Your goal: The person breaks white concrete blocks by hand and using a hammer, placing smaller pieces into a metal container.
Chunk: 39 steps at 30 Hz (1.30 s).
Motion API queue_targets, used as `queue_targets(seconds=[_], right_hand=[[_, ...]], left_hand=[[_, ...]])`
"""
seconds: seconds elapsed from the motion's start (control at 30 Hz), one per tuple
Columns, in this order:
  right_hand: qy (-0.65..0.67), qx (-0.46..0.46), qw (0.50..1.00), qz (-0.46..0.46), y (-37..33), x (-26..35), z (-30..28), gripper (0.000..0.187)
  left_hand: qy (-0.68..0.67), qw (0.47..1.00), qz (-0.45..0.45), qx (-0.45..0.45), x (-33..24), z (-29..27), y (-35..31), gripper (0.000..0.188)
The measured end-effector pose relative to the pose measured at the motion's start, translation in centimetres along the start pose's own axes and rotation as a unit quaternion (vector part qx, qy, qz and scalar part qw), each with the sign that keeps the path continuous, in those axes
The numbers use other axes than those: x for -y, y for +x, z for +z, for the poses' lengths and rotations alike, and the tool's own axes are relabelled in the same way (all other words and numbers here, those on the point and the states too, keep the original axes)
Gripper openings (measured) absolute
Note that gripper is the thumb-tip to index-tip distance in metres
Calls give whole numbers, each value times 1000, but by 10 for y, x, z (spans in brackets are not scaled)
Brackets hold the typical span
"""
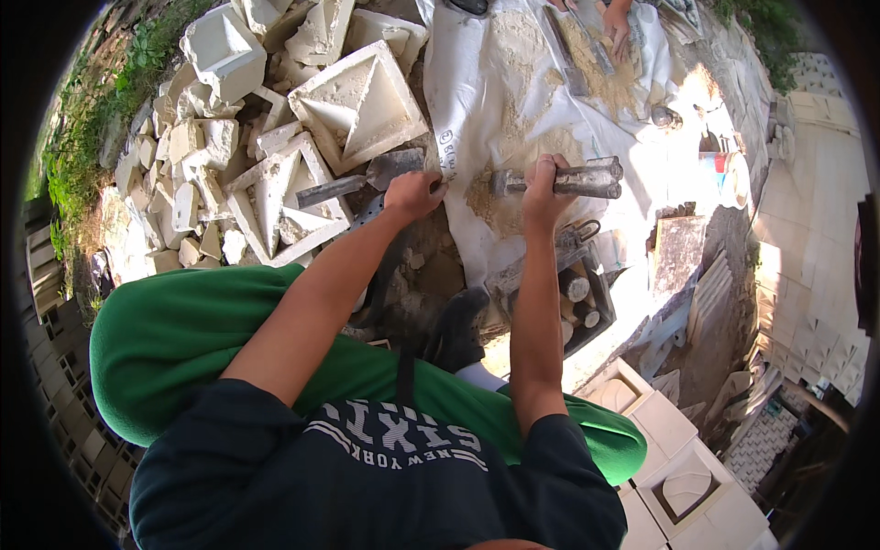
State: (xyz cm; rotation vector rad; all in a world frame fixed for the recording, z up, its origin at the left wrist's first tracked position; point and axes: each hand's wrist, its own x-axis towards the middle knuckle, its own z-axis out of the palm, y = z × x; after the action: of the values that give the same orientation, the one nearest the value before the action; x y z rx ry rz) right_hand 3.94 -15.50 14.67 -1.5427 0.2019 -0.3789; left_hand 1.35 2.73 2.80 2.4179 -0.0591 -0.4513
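My right hand (543, 191) is closed around a grey, dust-coated elongated metal piece (596, 180), held sideways above a white sheet (458, 101) with sandy powder (481, 194) by its left end. At the sheet's left edge, my left hand (416, 194) has its fingers curled together; what they pinch, if anything, is too small to make out. Beside that hand lies a tool with a grey handle (330, 192) and a flat dark blade (396, 165), which looks like a trowel. Whether the left hand touches it is hard to see.
Broken cream-coloured blocks (206, 151) and hollow square blocks (359, 108) pile up at left. Below my right hand stands a dark crate (600, 302) holding cylindrical pieces (574, 286). Another person's hand (618, 27) works at the far end near long metal bars (561, 55). Blocks (692, 486) sit lower right.
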Motion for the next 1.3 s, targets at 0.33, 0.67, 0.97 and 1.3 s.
queue_targets(seconds=[0.33,0.67,0.97,1.3], right_hand=[[97,-42,994,21,7,71,0,26],[58,-18,998,23,0,7,-6,24],[15,-91,994,-61,-7,-18,-12,27],[146,-94,985,16,-5,69,-35,22]], left_hand=[[6,1000,-11,-5,8,3,3,31],[6,1000,-12,-3,5,4,2,28],[-3,1000,6,-15,-2,5,5,31],[18,1000,-9,-11,4,4,2,31]])
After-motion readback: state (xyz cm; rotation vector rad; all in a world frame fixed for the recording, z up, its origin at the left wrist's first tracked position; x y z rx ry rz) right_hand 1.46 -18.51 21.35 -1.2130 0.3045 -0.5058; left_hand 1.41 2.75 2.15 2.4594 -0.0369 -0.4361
